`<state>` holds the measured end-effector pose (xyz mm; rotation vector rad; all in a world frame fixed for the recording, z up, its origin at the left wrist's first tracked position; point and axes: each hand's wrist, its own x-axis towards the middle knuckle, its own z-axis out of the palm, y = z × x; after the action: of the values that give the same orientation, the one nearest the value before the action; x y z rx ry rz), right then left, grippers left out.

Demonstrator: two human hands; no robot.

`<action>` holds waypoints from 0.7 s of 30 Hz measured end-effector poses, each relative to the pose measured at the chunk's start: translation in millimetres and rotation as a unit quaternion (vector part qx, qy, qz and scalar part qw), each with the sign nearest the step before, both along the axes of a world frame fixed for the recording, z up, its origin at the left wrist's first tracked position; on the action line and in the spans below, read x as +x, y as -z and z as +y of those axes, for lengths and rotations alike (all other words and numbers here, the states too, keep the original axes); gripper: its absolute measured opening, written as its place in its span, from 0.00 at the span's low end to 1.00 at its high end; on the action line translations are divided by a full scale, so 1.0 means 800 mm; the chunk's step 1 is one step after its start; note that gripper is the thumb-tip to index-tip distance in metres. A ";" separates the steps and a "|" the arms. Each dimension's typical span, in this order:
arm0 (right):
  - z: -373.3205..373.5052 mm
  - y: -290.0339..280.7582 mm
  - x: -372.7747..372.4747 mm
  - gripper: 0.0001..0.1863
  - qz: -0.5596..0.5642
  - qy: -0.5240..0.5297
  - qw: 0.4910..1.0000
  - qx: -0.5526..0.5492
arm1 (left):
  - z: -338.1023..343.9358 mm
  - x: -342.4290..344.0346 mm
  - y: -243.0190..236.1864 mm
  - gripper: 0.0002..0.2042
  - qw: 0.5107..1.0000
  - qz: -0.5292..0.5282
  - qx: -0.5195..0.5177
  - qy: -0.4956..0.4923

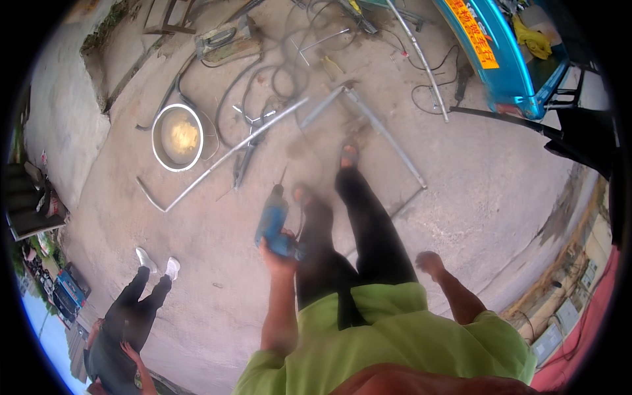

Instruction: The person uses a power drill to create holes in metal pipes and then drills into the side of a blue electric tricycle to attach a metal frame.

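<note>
My left hand [279,255] is wrapped round a blue power drill [272,220], held in front of my left leg. Its long bit points away from me, toward the far side. My right hand [431,264] hangs out to the right of my hip with the fingers curled in; whether anything is inside them is hidden. Past my feet lies a bent metal tube frame [385,135] on the ground. A long thin metal pipe [240,146] with a bent end runs to its left. Near that pipe are a small metal piece with several arms [254,121] and a dark cable [247,158].
A round metal basin [155,138] with liquid stands at the left. Cables [273,99], a welding machine [227,41] and a long pipe [421,59] lie farther off. A blue vehicle [510,66] is at far right. Another person in dark trousers [135,303] stands at lower left.
</note>
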<state>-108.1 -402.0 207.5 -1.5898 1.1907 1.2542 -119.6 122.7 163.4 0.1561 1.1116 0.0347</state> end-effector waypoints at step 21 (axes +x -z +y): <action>0.001 -0.011 -0.109 0.11 -0.083 -0.046 0.995 0.043 | 0.049 -0.142 -0.022 0.21 0.999 -0.036 -0.010 -0.005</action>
<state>-195.5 -401.0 216.3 -1.6645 0.9579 1.1896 -233.3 162.0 181.0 0.1315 1.0413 0.0377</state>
